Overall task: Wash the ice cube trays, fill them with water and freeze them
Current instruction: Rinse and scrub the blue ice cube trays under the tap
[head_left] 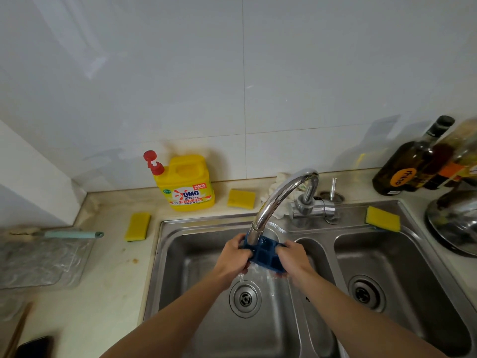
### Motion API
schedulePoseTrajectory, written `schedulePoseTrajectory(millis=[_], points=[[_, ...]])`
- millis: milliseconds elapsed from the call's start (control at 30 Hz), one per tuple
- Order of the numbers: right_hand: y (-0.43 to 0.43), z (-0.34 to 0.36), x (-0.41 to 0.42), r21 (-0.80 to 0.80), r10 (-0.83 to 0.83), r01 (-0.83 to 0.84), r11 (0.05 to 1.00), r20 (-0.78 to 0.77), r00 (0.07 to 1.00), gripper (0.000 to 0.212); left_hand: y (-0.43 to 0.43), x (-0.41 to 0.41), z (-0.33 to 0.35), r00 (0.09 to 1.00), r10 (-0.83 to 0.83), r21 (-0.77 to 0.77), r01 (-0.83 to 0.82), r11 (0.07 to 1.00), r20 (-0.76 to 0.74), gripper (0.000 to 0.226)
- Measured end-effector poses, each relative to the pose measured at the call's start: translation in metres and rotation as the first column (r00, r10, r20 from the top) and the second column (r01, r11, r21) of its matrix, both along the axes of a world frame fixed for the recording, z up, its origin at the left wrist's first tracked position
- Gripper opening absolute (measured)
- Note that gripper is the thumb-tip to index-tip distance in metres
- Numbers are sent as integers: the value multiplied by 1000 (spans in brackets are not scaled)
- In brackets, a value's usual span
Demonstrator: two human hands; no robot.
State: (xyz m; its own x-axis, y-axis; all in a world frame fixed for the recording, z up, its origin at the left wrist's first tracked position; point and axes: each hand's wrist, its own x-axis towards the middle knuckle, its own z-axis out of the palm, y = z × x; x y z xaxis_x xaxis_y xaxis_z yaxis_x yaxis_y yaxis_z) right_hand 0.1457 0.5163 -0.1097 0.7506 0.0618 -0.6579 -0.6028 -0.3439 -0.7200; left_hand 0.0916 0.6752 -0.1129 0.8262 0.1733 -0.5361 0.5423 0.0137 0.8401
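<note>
Now both hands [233, 257] [293, 258] gripping blue tray [267, 255], over sink [206, 228]

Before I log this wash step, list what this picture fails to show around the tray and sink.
Head view only:
1. Ends of the blue ice cube tray: under the left hand and right hand; its far edge: behind the faucet spout; cell count unknowable.
2. Reddish bit under the right hand: blurred by splashing water.
3. Dark flat object, bottom left: cut by the frame edge.

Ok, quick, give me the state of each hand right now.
Left hand: fingers curled on the left end of the blue ice cube tray, holding it.
Right hand: fingers gripping the tray's right end.
</note>
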Motion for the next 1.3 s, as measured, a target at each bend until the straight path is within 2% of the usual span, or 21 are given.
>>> schedulePoseTrajectory(millis=[100,233,300,467,600,733,833,967,1033,1100,1200,1300], points=[[2,2,-1,0,13,-13,1000,16,1000,8,-1,0,-2,999,38,-20,-38,999,-18,39],[8,10,-4,22,108,-109,994,31,994,8,4,2,-7,968,228,-49,-233,971,-103,24],[11,15,-7,68,120,-122,990,31,992,12,7,1,-10,955,265,-73,-276,958,-133,20],[16,22,-13,15,186,-188,982,94,978,13,9,-3,-16,975,191,-2,-193,981,-111,28],[20,19,-19,-16,305,-305,952,82,949,18,9,0,-18,958,268,-1,-270,963,-100,31],[18,14,-15,2,278,-278,960,66,958,24,12,1,-12,978,210,81,-210,974,3,21],[16,13,-13,45,264,-266,963,50,963,23,10,1,-5,989,143,83,-141,987,-28,26],[19,12,-11,-144,366,-347,927,139,920,11,-1,4,-4,999,34,104,-30,994,-34,24],[20,11,-11,-214,387,-348,913,185,903,11,-6,4,-3,998,35,55,-32,998,-54,24],[19,12,-10,-215,325,-283,935,200,924,12,-11,1,-3,996,42,-51,-46,998,-84,26],[15,10,-8,-133,191,-168,977,182,965,12,-13,-6,-1,992,4,-188,-27,982,-124,35],[14,8,-7,-49,205,-201,978,107,973,8,-9,-9,-1,994,23,-251,-50,967,-111,48]])
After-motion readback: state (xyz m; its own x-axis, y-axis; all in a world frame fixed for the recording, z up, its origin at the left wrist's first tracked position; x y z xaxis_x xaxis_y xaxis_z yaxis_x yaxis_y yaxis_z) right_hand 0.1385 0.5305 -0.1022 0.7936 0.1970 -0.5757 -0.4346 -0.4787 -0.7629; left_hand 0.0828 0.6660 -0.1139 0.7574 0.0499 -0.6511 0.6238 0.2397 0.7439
